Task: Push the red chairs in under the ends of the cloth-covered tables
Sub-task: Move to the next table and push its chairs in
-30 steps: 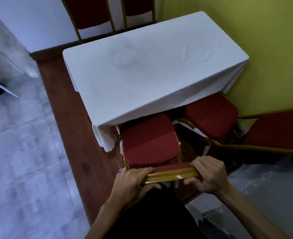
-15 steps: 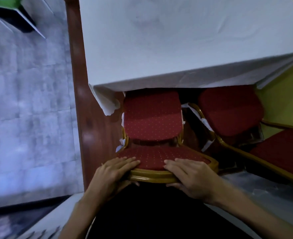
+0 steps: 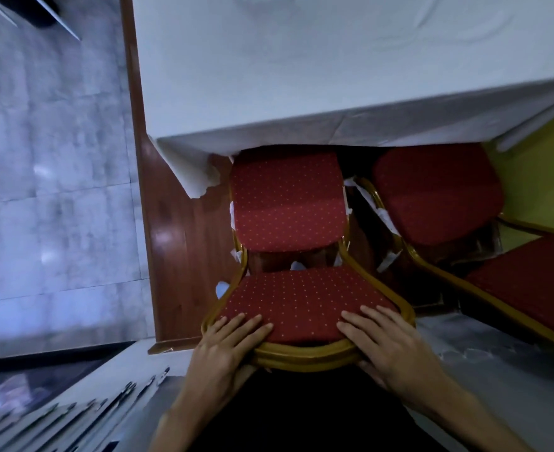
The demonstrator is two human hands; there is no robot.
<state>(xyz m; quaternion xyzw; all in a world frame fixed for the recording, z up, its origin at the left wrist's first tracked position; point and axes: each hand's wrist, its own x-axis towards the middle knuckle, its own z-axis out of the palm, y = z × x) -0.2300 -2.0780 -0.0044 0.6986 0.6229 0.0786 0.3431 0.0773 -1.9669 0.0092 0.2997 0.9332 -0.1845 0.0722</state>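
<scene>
The left hand point(image 3: 226, 345) and right hand point(image 3: 396, 349) have changed their hold on the chair point(image 3: 287, 203). A second ago the fingers curled round its top rail; now they lie flatter over the back pad, thumbs tucked behind the rail, hands apart at its corners. The chair stands at the near end of the table point(image 3: 301, 76), seat front just under the hem and most of it still out, so the push looks barely begun.
</scene>
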